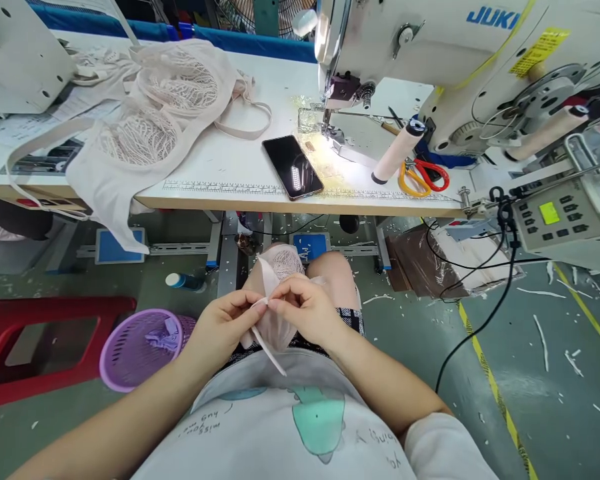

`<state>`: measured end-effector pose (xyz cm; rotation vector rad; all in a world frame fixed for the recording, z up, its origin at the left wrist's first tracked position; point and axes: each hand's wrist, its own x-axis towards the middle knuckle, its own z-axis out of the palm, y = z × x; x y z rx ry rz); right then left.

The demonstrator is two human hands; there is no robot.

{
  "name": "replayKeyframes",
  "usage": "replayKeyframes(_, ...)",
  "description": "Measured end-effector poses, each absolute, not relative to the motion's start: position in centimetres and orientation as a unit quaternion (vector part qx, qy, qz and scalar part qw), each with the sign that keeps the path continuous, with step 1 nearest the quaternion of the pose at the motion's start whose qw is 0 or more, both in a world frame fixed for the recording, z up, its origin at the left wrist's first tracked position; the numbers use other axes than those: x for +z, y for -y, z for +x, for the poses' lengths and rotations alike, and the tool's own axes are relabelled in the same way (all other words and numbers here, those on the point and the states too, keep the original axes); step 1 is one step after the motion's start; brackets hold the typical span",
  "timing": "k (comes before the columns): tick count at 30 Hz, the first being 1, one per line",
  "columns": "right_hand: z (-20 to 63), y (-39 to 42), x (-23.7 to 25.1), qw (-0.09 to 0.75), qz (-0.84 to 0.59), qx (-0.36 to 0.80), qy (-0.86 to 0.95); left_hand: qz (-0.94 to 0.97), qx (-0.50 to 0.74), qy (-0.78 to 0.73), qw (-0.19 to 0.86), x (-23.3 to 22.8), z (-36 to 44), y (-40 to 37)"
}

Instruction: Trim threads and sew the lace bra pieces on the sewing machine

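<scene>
a: what's in hand just now?

b: both hands sit low over the lap. the left hand [223,325] and the right hand [306,308] meet fingertip to fingertip, each pinched shut on the end of a narrow pale strap [266,337] that belongs to the lace garment [279,280] lying on the knees just beyond them.

a: so which step is it?

b: i'd judge it's lining up or folding the strap end by hand, away from the needle. the strap's loose tail hangs down toward the body, under the hands.

a: and the next move?

b: it calls for a steady pinch so the end doesn't slip, then a lift up and forward, since the sewing machine [420,47] stands well above and to the right of the right hand.

a: anything else about?

b: a phone [293,167] lies on the worktop [220,170] straight ahead of the hands, scissors [425,177] further right, and a purple basket [140,347] on the floor just beside the left hand.
</scene>
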<state>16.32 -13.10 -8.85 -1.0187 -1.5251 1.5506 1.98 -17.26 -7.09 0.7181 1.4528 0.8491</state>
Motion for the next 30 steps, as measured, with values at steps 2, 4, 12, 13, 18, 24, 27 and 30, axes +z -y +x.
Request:
replayKeyframes(2,16.4,12.9,-9.0,0.363,-0.401,0.598,0.591,0.315,0.355,-0.632,0.612,-7.2,2.0,17.2)
replayKeyframes(4,16.5,12.7,-9.1,0.356,-0.408,0.595,0.594,0.328,0.340,-0.637,0.610,-7.2,2.1,17.2)
replayKeyframes(12,16.7,13.7,-9.2,0.294,-0.446,0.601,0.595,0.422,0.301,-0.661,0.542,-6.4,2.2,17.2)
replayKeyframes(13,16.7,13.8,-9.3,0.283,-0.450,0.601,0.597,0.438,0.298,-0.663,0.530,-6.4,2.3,17.2)
replayKeyframes(18,16.9,14.3,-9.2,0.259,-0.407,0.712,0.510,0.535,0.270,-0.678,0.427,-6.4,2.4,17.3)
replayKeyframes(24,18.0,14.0,-8.4,0.219,-0.412,0.720,0.514,0.599,0.257,-0.670,0.355,-6.6,2.2,17.5)
replayKeyframes(27,17.8,13.9,-8.5,0.212,-0.418,0.674,0.571,0.602,0.252,-0.665,0.363,-6.8,2.2,17.6)
replayKeyframes(30,17.1,14.0,-8.8,0.240,-0.422,0.612,0.624,0.600,0.252,-0.664,0.368,-6.8,2.2,17.7)
